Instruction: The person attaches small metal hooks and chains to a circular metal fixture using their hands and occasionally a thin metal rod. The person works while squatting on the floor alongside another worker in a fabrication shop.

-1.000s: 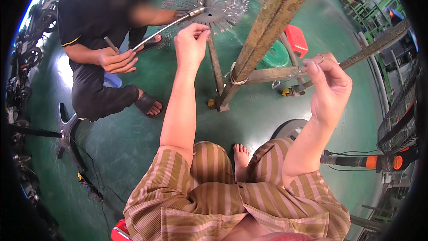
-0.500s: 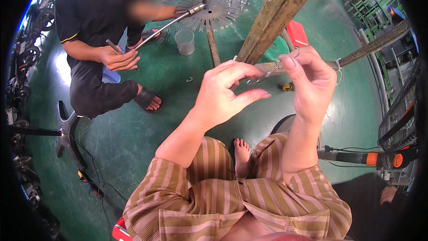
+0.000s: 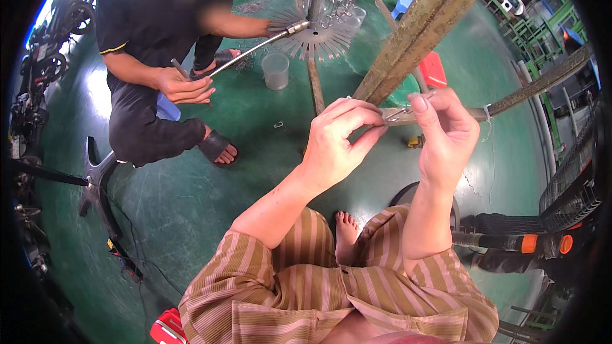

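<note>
Clock on the view's centre, 12 pointing away from the wearer. The thin metal wire piece (image 3: 398, 114) sits at 2 o'clock, spanning the gap between both hands, above the floor (image 3: 223, 216). Right hand (image 3: 449, 135), 3 o'clock, has one end pinched between thumb and index. Left hand (image 3: 341, 137), 1-2 o'clock, makes a narrow pinch at the other end; can't tell if its fingertips actually bear on the wire. Main risk, my read: a drop. Contact is fingertips only, nothing underneath to catch it, and if the right pinch slackens before the left is firm, it falls. A small hook (image 3: 278, 125) already lies on the floor at 10-11, so a dropped one could get lost or stepped on; bare foot (image 3: 346, 236) at 6 o'clock is exposed. Second: poke or scratch, since wire ends sit right by the fingertips. Third: a knock. The rusty post (image 3: 408, 38) slants in from 1-2, close behind the left hand in view; true depth unclear, so a forward swing could clip it. Co-worker's hand (image 3: 185, 86) at 10 holds a long metal rod (image 3: 255, 52) reaching to the slotted disc (image 3: 315, 36) at 12; reaching there could crowd both people.
</note>
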A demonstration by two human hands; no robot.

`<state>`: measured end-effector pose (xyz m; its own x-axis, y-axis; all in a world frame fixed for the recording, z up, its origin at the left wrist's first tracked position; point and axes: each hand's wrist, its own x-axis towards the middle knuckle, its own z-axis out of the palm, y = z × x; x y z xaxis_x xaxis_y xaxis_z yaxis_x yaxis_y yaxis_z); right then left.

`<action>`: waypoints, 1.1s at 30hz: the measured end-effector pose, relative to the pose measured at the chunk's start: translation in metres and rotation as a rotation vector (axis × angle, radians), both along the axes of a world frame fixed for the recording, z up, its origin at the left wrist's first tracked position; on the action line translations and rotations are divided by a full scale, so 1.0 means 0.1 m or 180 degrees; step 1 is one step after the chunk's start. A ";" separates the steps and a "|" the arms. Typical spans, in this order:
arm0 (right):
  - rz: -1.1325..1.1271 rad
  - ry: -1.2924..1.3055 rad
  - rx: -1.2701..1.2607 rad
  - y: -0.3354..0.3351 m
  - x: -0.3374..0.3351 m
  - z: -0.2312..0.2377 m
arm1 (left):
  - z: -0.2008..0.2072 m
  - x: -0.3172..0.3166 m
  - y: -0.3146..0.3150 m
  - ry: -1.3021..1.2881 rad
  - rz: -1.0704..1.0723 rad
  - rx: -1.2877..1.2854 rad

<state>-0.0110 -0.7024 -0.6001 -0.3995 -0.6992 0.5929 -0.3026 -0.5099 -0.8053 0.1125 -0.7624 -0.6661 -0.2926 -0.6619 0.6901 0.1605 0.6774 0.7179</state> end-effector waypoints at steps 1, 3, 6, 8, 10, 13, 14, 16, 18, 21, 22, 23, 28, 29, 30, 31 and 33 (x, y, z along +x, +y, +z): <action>-0.0046 -0.0036 0.0012 0.00 -0.01 0.01 | 0.00 0.01 -0.01 0.0037 -0.0024 -0.0040; -0.0094 -0.0045 0.0018 0.00 -0.03 0.00 | 0.01 0.05 -0.03 0.0038 -0.0160 0.0053; -0.0153 -0.0008 0.0021 0.01 -0.03 0.00 | 0.07 0.15 -0.01 -0.0083 -0.0507 0.0496; -0.0164 -0.0011 0.0008 -0.01 -0.04 0.00 | 0.14 0.20 0.00 -0.0183 -0.0753 0.0854; -0.0132 -0.0058 -0.0036 -0.01 -0.03 0.00 | 0.16 0.23 -0.02 -0.0100 -0.0867 0.0824; -0.0266 -0.0016 -0.0070 0.00 -0.06 0.00 | 0.21 0.27 -0.12 0.0174 -0.0947 0.0763; -0.0295 -0.0038 -0.0068 0.00 -0.08 0.00 | 0.20 0.26 -0.19 0.0297 -0.0788 0.0610; -0.0339 -0.0093 -0.0068 0.00 -0.12 0.00 | 0.23 0.25 -0.38 0.0427 -0.0486 0.0842; -0.0375 -0.0081 -0.0071 0.00 -0.13 0.02 | 0.16 0.18 -0.68 0.0459 -0.0161 0.0926; -0.0329 -0.0097 -0.0077 0.00 -0.11 0.04 | 0.03 0.09 -1.15 0.0263 0.0345 0.0933; -0.0313 -0.0100 -0.0077 0.00 -0.11 0.04 | -0.05 0.04 -1.31 0.0167 0.0485 0.0869; -0.0326 -0.0102 -0.0064 0.01 -0.12 0.04 | -0.09 -0.02 -1.42 0.0070 0.0616 0.0808; -0.0330 -0.0050 -0.0123 0.01 -0.18 0.01 | -0.15 -0.26 -1.63 -0.0371 0.1182 0.0548; -0.0341 -0.0049 -0.0127 0.01 -0.18 0.01 | -0.19 -0.30 -1.68 -0.0378 0.1291 0.0503; -0.0352 -0.0049 -0.0128 0.01 -0.19 0.01 | -0.23 -0.33 -1.74 -0.0307 0.1353 0.0515; -0.0360 -0.0051 -0.0130 0.01 -0.19 0.01 | -0.26 -0.35 -1.80 -0.0259 0.1441 0.0469; -0.0327 -0.0057 -0.0132 0.01 -0.22 0.01 | -0.31 -0.37 -1.90 -0.0169 0.1607 0.0379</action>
<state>-0.0335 -0.7014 -0.5995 -0.4787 -0.6290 0.6126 -0.3408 -0.5098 -0.7899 0.0752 -0.9520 -0.6970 0.0509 -0.8026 0.5943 -0.2038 0.5742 0.7929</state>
